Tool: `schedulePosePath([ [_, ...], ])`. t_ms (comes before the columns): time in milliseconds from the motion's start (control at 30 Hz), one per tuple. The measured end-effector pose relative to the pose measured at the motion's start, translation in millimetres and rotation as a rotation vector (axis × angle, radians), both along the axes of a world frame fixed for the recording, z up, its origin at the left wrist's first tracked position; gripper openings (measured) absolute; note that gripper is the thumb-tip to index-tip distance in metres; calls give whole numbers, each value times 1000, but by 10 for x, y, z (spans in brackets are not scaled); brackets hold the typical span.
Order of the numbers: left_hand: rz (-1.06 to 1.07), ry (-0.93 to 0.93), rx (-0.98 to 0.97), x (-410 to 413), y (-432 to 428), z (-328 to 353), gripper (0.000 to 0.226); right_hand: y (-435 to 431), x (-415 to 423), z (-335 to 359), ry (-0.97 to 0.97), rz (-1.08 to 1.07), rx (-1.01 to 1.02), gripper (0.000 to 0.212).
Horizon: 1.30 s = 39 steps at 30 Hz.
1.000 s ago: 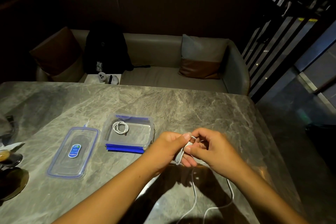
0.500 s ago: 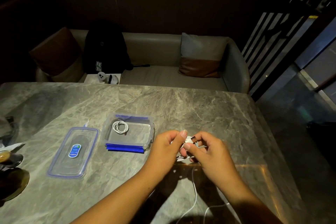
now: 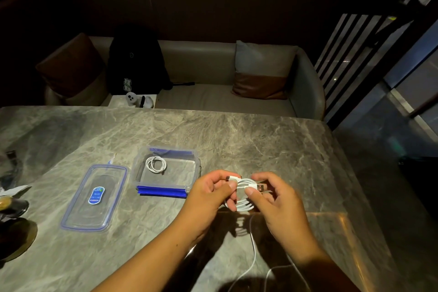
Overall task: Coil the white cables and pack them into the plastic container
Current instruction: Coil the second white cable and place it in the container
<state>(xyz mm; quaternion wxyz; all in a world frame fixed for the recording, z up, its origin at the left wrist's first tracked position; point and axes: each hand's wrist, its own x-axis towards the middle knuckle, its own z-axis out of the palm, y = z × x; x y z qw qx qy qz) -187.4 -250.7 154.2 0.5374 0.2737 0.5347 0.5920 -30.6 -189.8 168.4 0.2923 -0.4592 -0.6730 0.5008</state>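
Grey marble table (image 3: 260,140) under dim light, sofa (image 3: 213,97) beyond its far edge; both hands work just above the near middle. Left hand (image 3: 208,197) pinches the cable (image 3: 241,199) on its left side, thumb and forefinger closed on the loops; right hand (image 3: 277,199) pinches the USB end (image 3: 259,187) against the loops' right side. A loose tail (image 3: 253,251) runs from the coil toward the near edge (so the winding isn't finished, I'd say). Box (image 3: 163,184) sits open just left of the hands and a touch farther, a packed cable (image 3: 155,164) already inside, lid (image 3: 94,197) lying left of it; the left hand is nearer for the drop. A second ago the cable was a narrow folded bunch; now its loops stand open and round.
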Motion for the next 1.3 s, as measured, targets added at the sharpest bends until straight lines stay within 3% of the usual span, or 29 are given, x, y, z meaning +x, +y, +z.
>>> schedulePosePath([
  [67, 10, -10, 0, 9, -1, -12, 15, 8, 8, -5, -61, 27, 105, 21],
  [267, 21, -11, 4, 10, 17, 7, 12, 48, 3, 1, -165, 111, 403, 9],
  [467, 74, -40, -14, 56, 7, -19, 9, 41, -10, -1, -133, 110, 308, 11],
  [633, 77, -61, 42, 65, 28, 20, 16, -15, -63, 44, 73, 61, 44, 11],
  [733, 36, -114, 48, 54, 18, 22, 11, -25, -79, 56, 110, 42, -14, 10],
  [1000, -17, -248, 108, 16, -40, -32, 14, 54, -85, -28, 110, 18, -65, 13],
  [1300, 1, -229, 118, 16, -40, -49, 11, 67, -138, -121, -79, -86, 153, 23],
])
